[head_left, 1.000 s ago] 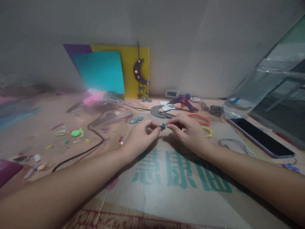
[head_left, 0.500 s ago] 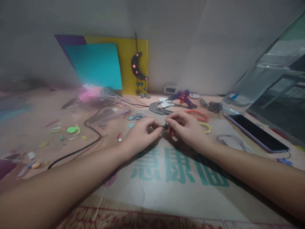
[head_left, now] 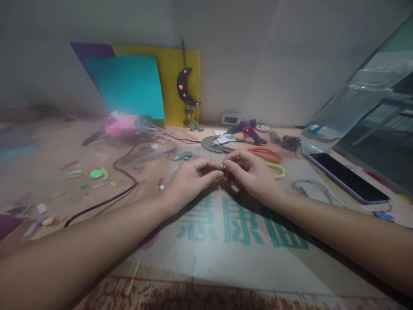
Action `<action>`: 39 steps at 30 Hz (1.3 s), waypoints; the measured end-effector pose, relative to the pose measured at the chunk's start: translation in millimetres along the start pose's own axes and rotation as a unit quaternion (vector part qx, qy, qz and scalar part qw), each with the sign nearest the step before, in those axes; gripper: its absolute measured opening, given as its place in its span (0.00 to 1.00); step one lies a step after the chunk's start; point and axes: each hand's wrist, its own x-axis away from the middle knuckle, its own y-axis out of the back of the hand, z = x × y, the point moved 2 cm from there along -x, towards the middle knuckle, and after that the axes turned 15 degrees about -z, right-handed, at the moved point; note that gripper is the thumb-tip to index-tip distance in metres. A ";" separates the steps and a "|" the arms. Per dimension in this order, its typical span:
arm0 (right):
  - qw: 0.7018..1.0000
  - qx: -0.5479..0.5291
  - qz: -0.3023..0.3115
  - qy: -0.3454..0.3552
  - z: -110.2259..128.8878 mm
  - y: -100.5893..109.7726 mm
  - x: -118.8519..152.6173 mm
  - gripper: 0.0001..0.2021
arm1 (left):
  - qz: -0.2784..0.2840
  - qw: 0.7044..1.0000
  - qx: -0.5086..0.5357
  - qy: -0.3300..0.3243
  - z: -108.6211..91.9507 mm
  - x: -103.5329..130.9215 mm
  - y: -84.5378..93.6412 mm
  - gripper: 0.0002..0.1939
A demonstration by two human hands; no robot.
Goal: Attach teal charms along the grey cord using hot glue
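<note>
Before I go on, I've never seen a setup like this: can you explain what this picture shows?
There is no machine here: these are a person's two bare hands, seen by a camera worn on that person's head, looking forward and down. The left hand pinches a small dark-teal piece. The right hand has its fingertips right at it; its exact grip is too small to tell.

Beneath the hands lies a pale sheet with green characters. Around it on the table are a glue gun, a phone and a black cable. At the back, a dark crescent ornament shows before a yellow sheet.
</note>
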 end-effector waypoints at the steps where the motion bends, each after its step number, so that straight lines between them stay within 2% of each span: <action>1: 1.000 -0.001 0.001 0.002 0.5 -0.2 0.3 0.09 | 0.001 1.000 -0.003 -0.003 -0.1 0.5 -0.2 0.09; 8: 0.998 0.042 -0.014 0.047 0.7 0.1 2.4 0.09 | 0.007 0.999 -0.019 -0.041 -3.8 2.1 -0.1 0.10; 13: 0.993 0.076 -0.020 0.088 0.9 -0.1 4.2 0.07 | 0.000 0.999 -0.014 -0.045 -4.9 2.4 -0.5 0.08; 25: 0.998 0.035 -0.005 0.061 2.0 0.5 4.7 0.05 | -0.008 0.995 -0.047 -0.092 -7.8 3.5 0.0 0.09; 34: 0.997 0.031 -0.005 0.074 -1.4 1.8 3.7 0.06 | -0.027 0.998 -0.037 -0.042 -9.3 1.8 1.5 0.08; 39: 0.997 0.018 0.026 0.064 -2.5 1.9 4.8 0.07 | -0.052 0.998 -0.030 -0.011 -9.6 0.6 2.2 0.09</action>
